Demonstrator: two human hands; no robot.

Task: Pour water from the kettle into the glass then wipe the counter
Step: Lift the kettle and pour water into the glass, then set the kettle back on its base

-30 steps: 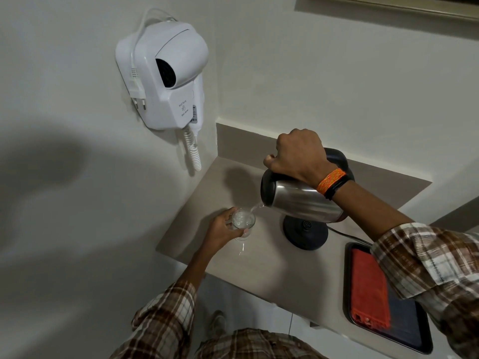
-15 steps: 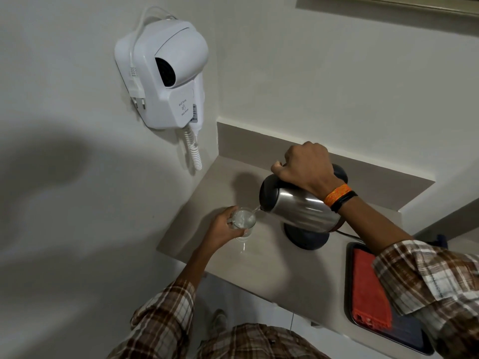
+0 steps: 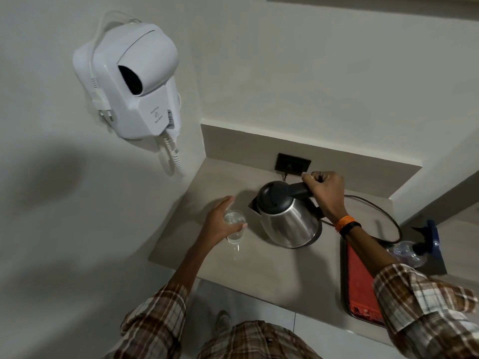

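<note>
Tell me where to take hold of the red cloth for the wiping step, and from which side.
Take the red cloth by its near short edge, the end toward the person, coming from above. It lies flat in the dark tray, and the right forearm crosses its far end, so the near end is likely the freest place for a pinch grip.

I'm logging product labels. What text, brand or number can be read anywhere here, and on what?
Nothing is legible.
wall-mounted hair dryer: two short lines of grey print and a small symbol on its front, too blurred to read.
Its side sticker: too small to read.
kettle, glass: no text visible.
</note>
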